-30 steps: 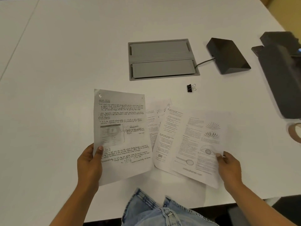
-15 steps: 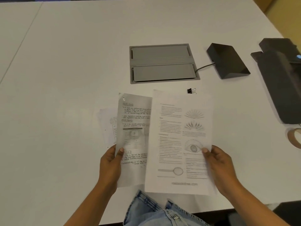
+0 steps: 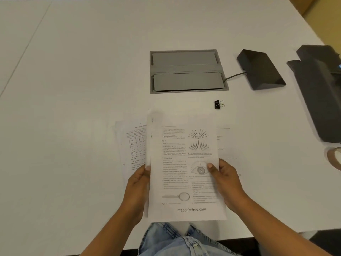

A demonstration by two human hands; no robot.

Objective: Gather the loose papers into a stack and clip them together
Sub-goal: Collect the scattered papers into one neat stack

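Observation:
I hold two sheets together above the near table edge. The printed page with the eye and fan drawings (image 3: 184, 163) lies on top, and only the left edge of the handwritten sheet shows behind it. My left hand (image 3: 138, 189) grips their left edge and my right hand (image 3: 224, 182) grips the right edge, thumb on the eye drawing. A sheet with a table (image 3: 132, 145) lies flat on the table to the left, and another sheet (image 3: 227, 145) lies to the right, both partly hidden. A small black binder clip (image 3: 218, 104) rests just beyond the papers.
A grey cable hatch (image 3: 188, 71) is set into the white table (image 3: 73, 89) beyond the clip. To its right sit a black wedge-shaped box (image 3: 262, 71) with a cable and a large black device (image 3: 321, 93). A tape roll (image 3: 335, 159) lies at the right edge.
My hands came together. The printed page slid left over the handwritten sheet, which is now almost wholly covered, and both sheets are held as one.

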